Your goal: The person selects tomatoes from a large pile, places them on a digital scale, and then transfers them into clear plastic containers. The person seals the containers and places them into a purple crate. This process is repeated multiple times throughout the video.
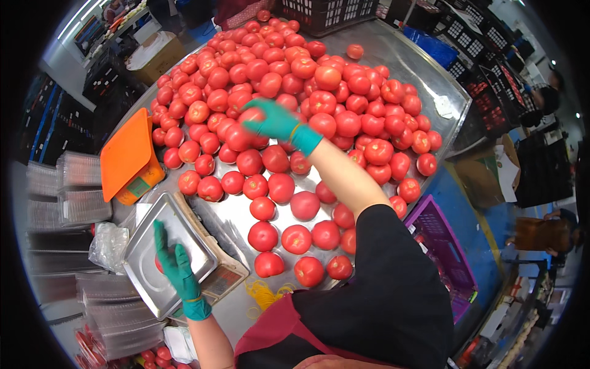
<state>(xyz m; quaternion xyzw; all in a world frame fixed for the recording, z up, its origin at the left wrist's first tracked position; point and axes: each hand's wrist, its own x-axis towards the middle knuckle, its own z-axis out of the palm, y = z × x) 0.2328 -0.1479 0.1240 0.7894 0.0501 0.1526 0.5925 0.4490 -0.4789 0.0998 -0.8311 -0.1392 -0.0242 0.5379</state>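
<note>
A big heap of red tomatoes covers a metal table. My right hand, in a green glove with a yellow band, is blurred over the middle of the heap; its fingers curl around a tomato, and whether it grips it I cannot tell. My left hand, gloved alike, hovers over the metal pan of a weighing scale, fingers spread. Partly behind that hand a bit of a red tomato shows on the pan. Loose tomatoes stand apart between the scale and my right arm.
An orange scale or box stands left of the heap. Stacks of clear plastic trays line the left side. Yellow bands lie near my apron. A purple crate is at the right, a black crate at the far edge. People work farther off.
</note>
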